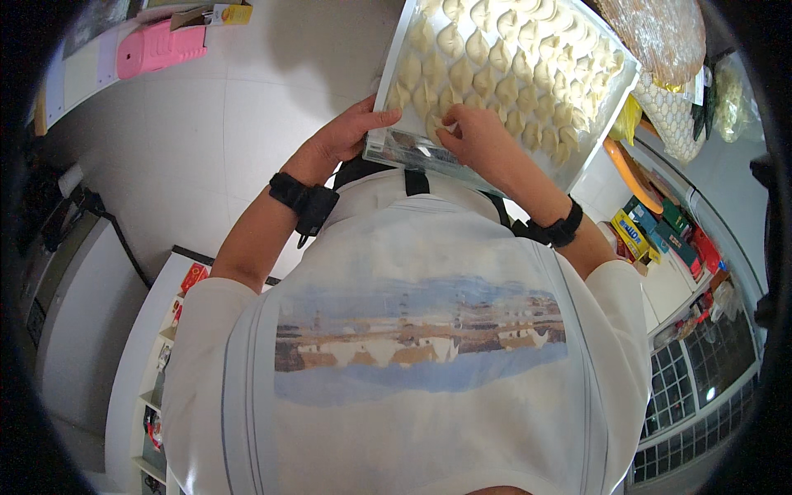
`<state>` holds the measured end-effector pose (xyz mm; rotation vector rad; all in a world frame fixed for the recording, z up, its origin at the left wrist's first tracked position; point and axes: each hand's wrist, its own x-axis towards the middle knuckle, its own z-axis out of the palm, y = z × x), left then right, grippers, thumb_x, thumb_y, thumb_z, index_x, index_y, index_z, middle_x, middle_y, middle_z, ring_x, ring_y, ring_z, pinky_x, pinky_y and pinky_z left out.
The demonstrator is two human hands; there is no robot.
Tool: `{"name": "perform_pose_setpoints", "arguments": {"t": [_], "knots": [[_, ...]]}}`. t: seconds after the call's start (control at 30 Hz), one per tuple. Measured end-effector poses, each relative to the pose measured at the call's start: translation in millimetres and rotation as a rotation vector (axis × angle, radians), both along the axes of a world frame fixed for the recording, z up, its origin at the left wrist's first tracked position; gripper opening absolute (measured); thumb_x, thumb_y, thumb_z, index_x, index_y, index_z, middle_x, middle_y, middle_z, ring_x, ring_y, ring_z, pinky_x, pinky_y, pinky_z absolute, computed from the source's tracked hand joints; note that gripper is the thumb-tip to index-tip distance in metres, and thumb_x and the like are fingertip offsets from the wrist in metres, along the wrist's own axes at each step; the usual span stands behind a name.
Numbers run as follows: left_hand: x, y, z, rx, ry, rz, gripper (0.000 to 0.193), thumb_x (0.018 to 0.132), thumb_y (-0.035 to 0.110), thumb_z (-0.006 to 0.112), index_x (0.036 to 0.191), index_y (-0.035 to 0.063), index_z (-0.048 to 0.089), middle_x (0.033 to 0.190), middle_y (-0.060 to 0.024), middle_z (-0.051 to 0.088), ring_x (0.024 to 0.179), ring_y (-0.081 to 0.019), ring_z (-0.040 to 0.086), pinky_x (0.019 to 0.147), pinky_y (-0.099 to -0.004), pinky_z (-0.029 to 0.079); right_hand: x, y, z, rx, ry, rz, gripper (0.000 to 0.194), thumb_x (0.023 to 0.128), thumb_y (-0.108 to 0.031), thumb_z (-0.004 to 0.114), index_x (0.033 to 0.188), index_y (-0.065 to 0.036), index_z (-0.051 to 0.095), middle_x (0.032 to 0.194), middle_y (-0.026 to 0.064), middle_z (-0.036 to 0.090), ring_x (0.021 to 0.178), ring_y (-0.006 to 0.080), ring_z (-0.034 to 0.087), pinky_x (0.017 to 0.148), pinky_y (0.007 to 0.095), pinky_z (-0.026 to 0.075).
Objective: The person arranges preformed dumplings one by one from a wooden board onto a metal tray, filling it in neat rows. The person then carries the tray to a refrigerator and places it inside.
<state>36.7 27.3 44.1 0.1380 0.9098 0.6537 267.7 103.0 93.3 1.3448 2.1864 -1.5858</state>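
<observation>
A white drawer-like tray (427,154) with a clear front panel is held out ahead of my waist. Rows of pale, uncooked dumplings (495,59) fill most of it. My left hand (346,133) grips the tray's near left corner, its thumb over the rim. Over the row closest to me, my right hand (479,139) has its thumb and fingers pinched on one dumpling (432,127). The fingers partly cover that dumpling, so I cannot tell whether it is lifted or resting on the tray. Black bands circle both wrists.
Right of the tray are a yellow plastic bag (627,124), an orange curved rim (632,176) and stacked boxes (634,235). A pink plastic item (162,49) sits at the far left. White shelves (141,352) stand at lower left, on pale floor tiles (179,136).
</observation>
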Motion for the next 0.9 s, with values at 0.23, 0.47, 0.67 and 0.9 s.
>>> {"name": "perform_pose_setpoints", "arguments": {"t": [0.23, 0.47, 0.67, 0.9], "knots": [[0, 0, 2, 0.025, 0.008, -0.034, 0.062, 0.091, 0.028, 0.068, 0.14, 0.0008, 0.041, 0.128, -0.0109, 0.057, 0.113, -0.0206, 0.059, 0.095, -0.0346, 0.05, 9, 1, -3, -0.055, -0.119, 0.068, 0.032, 0.086, -0.03, 0.065, 0.077, 0.0, 0.07, 0.07, 0.0228, 0.065, 0.067, 0.0382, 0.066, 0.067, 0.0448, 0.054], [2, 1, 8, 0.022, 0.044, -0.019, 0.063, 0.092, 0.028, 0.066, 0.14, -0.0014, 0.038, 0.13, -0.0138, 0.056, 0.114, -0.0228, 0.06, 0.095, -0.0358, 0.052, 9, 3, -19, -0.44, -0.087, -0.068, 0.027, 0.087, -0.024, 0.062, 0.079, 0.001, 0.069, 0.064, 0.0105, 0.067, 0.052, 0.0192, 0.061, 0.054, 0.0336, 0.051], [1, 3, 9, 0.018, 0.031, -0.033, 0.064, 0.093, 0.028, 0.065, 0.141, -0.0018, 0.037, 0.132, -0.014, 0.055, 0.116, -0.0229, 0.059, 0.097, -0.0359, 0.051, 6, 8, -12, -0.516, -0.11, -0.051, 0.029, 0.089, -0.027, 0.062, 0.083, 0.001, 0.069, 0.065, 0.0064, 0.067, 0.051, 0.0138, 0.06, 0.051, 0.0297, 0.05], [-1, -4, -3, 0.011, 0.003, 0.006, 0.066, 0.09, 0.025, 0.068, 0.143, 0.0016, 0.037, 0.132, -0.0112, 0.055, 0.115, -0.0204, 0.058, 0.091, -0.035, 0.053, 32, 58, 37, -0.243, -0.051, -0.179, 0.023, 0.092, -0.025, 0.065, 0.092, -0.002, 0.07, 0.069, 0.0001, 0.065, 0.055, 0.0054, 0.055, 0.047, 0.0217, 0.041]]}}
